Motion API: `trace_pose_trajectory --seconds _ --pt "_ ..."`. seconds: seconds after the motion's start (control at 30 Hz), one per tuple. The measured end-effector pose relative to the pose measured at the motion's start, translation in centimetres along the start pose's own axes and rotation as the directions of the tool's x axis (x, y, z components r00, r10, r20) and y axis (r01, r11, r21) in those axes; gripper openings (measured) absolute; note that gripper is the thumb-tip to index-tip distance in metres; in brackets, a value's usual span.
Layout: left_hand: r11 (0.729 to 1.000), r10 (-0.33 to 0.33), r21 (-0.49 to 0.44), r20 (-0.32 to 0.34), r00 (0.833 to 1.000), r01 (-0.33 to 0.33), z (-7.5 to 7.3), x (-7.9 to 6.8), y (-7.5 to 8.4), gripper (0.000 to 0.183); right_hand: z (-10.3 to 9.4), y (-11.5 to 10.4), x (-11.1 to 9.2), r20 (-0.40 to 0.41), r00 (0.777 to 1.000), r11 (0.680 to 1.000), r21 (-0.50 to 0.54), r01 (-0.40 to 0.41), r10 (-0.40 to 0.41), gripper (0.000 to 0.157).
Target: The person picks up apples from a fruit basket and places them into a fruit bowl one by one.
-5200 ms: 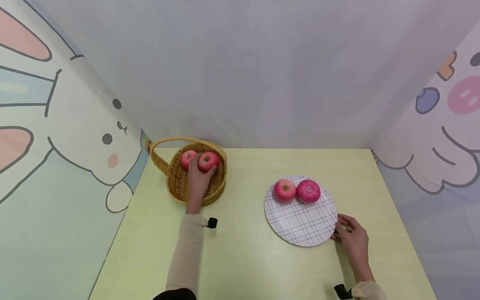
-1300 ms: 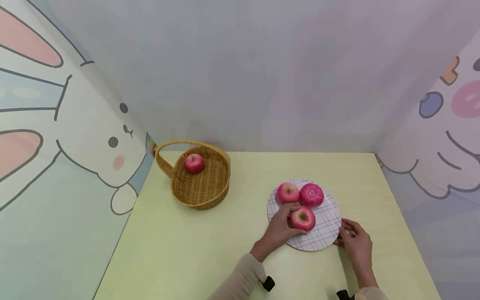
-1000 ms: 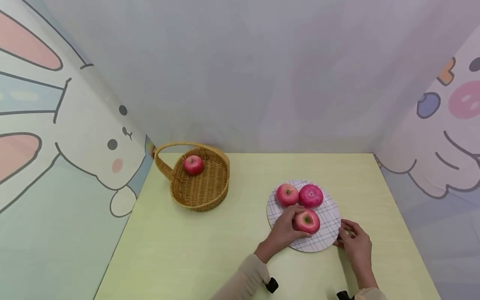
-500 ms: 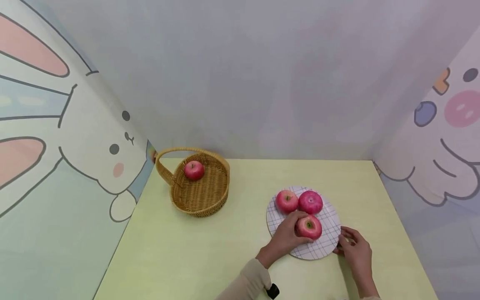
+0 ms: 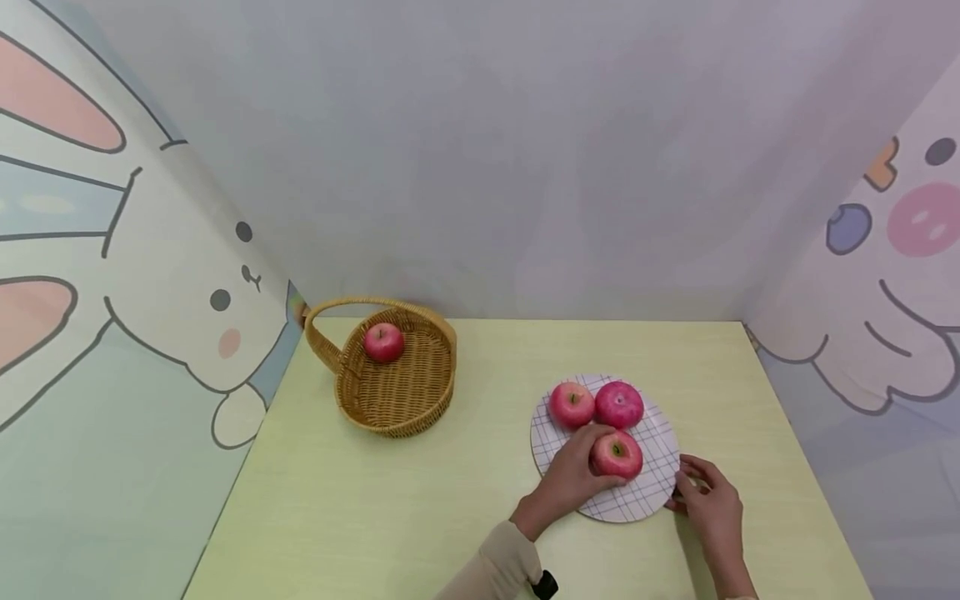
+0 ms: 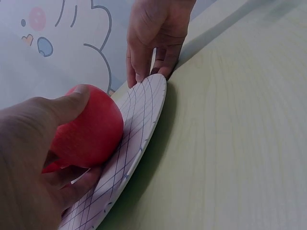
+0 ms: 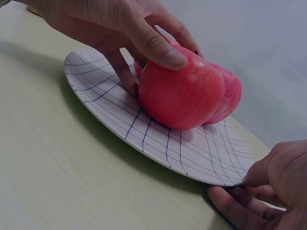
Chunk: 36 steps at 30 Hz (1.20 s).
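Observation:
My left hand (image 5: 576, 471) grips a red apple (image 5: 618, 455) on a white plate (image 5: 652, 492) with a blue checked pattern. In the left wrist view the thumb and fingers curl round this apple (image 6: 93, 129), which sits against the plate. Two more apples share the plate behind it: a lighter one (image 5: 572, 405) at left and a deeper pink one (image 5: 619, 404) at right. At the plate's right edge, my right hand (image 5: 711, 504) pinches the rim. The right wrist view has its thumb above the rim and fingers (image 7: 235, 206) below.
A wicker basket (image 5: 397, 429) with a tall handle stands at the back left of the pale wooden table (image 5: 352, 517). One apple (image 5: 384, 342) lies in it. A grey wall (image 5: 525, 167) rises behind the table, with cartoon-printed panels on both sides.
My left hand has carried one apple from the basket to the plate, then shifted it slightly right. Over the last half second both hands are nearly still. The right hand stays on the rim.

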<state>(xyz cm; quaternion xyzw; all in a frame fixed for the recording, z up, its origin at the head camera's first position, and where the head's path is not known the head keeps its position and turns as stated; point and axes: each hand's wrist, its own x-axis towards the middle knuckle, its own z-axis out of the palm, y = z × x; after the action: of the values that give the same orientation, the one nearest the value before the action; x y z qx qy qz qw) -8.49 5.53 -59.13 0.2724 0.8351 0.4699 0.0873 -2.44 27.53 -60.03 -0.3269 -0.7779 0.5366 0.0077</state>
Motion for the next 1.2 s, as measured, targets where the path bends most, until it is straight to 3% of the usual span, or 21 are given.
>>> trace_pose_trajectory --seconds 0.6,1.0,1.2 --pt "0.996 0.000 0.094 0.023 1.000 -0.002 -0.8 -0.2 0.5 0.075 -0.1 0.0 0.0 0.009 1.000 1.000 -0.018 0.004 -0.003 0.043" --pt "0.992 0.043 0.123 -0.018 0.999 -0.041 -1.6 -0.6 0.3 0.070 -0.1 0.0 0.1 0.012 1.000 1.000 -0.031 -0.001 0.001 0.043" --pt "0.994 0.065 0.089 -0.070 0.995 -0.058 -3.2 -1.3 0.6 0.068 -0.1 0.1 0.0 0.010 1.000 1.000 -0.016 -0.001 0.001 0.043"
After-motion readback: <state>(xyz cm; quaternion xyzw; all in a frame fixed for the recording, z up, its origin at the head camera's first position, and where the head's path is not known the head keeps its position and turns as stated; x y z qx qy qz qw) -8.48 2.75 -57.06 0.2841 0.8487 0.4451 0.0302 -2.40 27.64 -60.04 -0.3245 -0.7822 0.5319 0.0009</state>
